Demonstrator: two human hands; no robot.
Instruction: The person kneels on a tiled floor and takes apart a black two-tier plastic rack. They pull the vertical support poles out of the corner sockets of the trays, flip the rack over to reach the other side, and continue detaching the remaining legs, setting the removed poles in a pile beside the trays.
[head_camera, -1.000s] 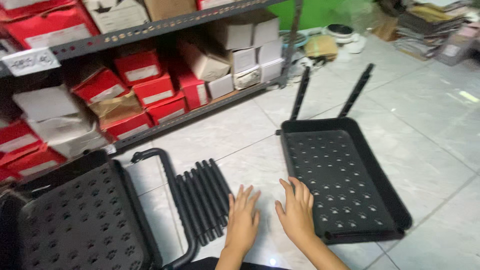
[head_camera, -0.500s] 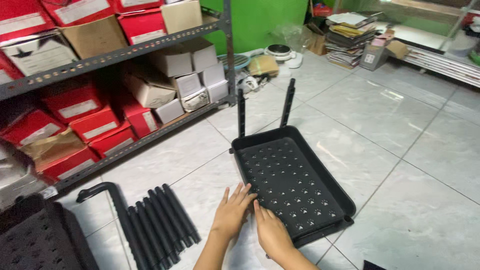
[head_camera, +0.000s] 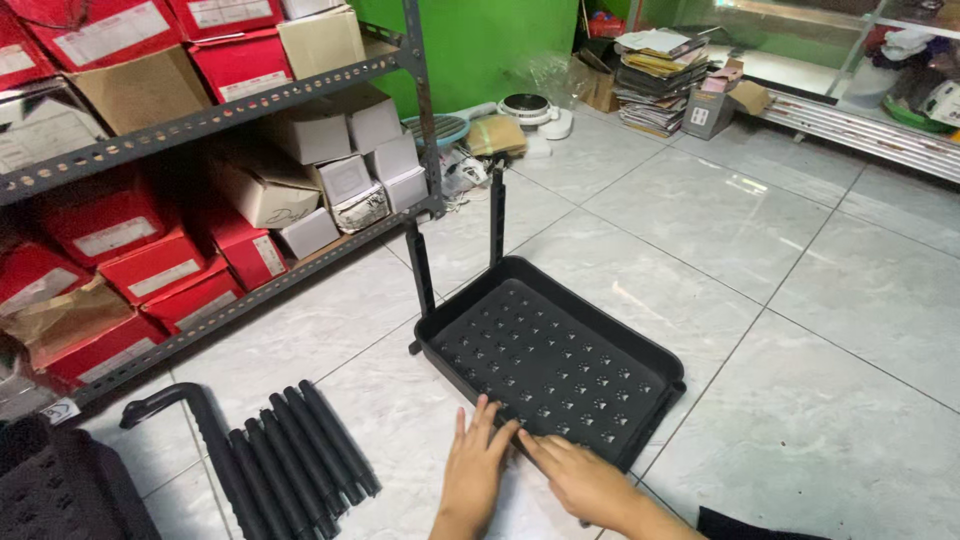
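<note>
left hand (head_camera: 476, 468): flat, fingers spread, gripping nothing, touching tray (head_camera: 560, 345) near edge | right hand (head_camera: 580, 475): flat on same edge, open | tray: black, on floor tiles (head_camera: 800, 300) (two posts upright) | tubes (head_camera: 300, 455): left, apart

floor (head_camera: 800, 300): grey tile | on it: black tray (head_camera: 550, 365), black tubes (head_camera: 300, 455)

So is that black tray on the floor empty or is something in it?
Empty: the black tray shows only its bare perforated bottom; both hands touch its near edge.
</note>
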